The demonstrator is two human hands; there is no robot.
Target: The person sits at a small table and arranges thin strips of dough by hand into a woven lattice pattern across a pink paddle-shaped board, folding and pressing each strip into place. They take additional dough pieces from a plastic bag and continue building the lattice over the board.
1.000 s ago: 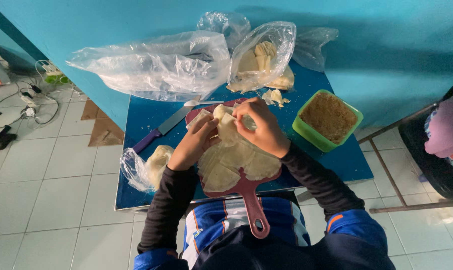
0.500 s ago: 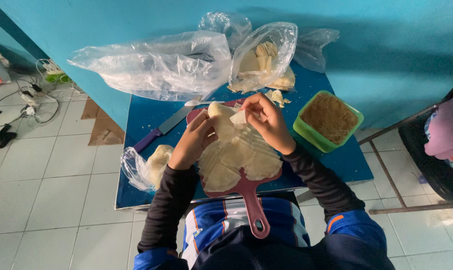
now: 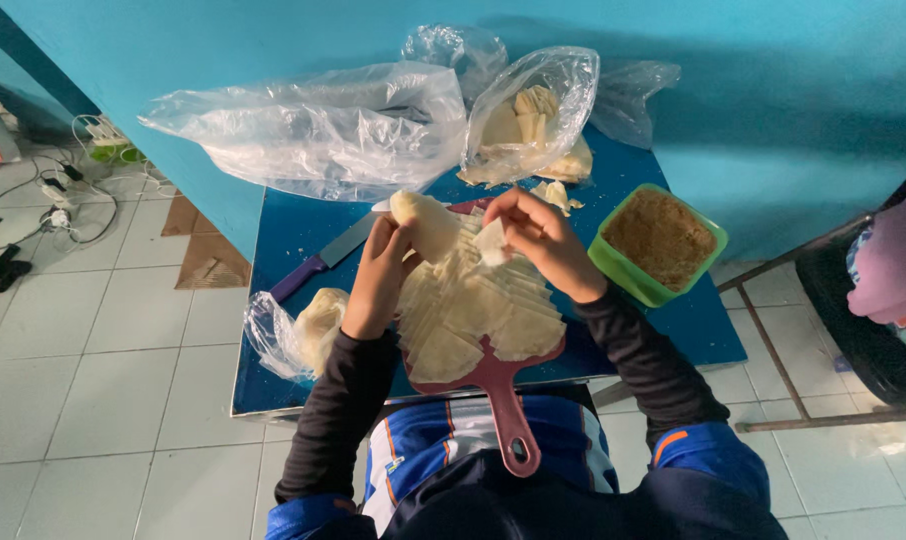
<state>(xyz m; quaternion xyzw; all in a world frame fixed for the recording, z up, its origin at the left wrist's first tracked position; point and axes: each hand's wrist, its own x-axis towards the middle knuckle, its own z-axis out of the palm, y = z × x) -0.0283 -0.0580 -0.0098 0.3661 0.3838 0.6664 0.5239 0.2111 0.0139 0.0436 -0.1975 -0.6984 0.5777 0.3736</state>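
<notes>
Nearest you, the red handle of the cutting board hangs off the desk edge toward your lap, and the board's face is covered with a fan of pale, thin wrapper sheets lying just below your fingers.

Your left hand has its fingers closed around a pale rolled piece, held tilted above the sheets. Your right hand pinches a small white flap of wrapper between thumb and fingers, just to the right of the roll. A second ago both hands were bunched together low over the sheets; since then the right hand has drawn away to its own side and the flap has come clear of the roll, so the two hands now work apart, each with its own piece.

Left of your left fingers lies a clear bag with pale dough, and beyond it a purple-handled knife. Right of your right fingers sits a green tub of brown filling. Farthest off, against the blue wall, are a large empty-looking plastic bag and a bag holding more pale pieces.
</notes>
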